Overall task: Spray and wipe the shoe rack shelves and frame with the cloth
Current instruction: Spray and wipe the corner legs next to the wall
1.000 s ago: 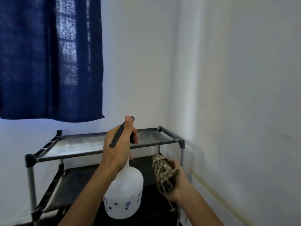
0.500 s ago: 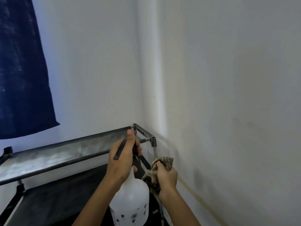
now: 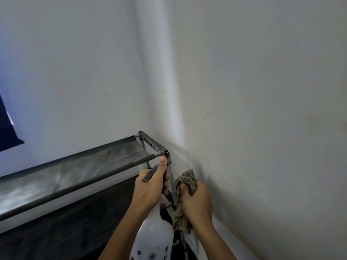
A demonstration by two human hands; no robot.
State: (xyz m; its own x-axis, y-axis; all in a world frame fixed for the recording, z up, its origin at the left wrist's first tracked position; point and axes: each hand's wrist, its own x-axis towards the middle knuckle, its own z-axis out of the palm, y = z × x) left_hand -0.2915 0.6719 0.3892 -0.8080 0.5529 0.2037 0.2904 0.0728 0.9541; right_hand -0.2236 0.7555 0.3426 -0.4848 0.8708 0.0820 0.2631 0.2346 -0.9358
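The dark metal shoe rack [image 3: 105,164] stands in the room's corner, its dusty grey top shelf [image 3: 62,173] streaked pale. My left hand [image 3: 150,188] grips the black trigger head of a white spray bottle [image 3: 154,239] with blue flower marks, held just below the rack's front right corner joint. My right hand [image 3: 197,201] holds a bunched brown patterned cloth [image 3: 185,184] against the front right upright post of the frame. A lower black shelf [image 3: 71,228] lies beneath.
White walls [image 3: 253,109] meet in the corner right behind the rack, very near my right hand. A dark blue curtain [image 3: 7,136] edge hangs at the far left. A pale skirting line runs along the right wall's base.
The view has swung right and nearer to the rack's right end. My right hand has brought the cloth up onto the front right post; my left hand still holds the bottle.
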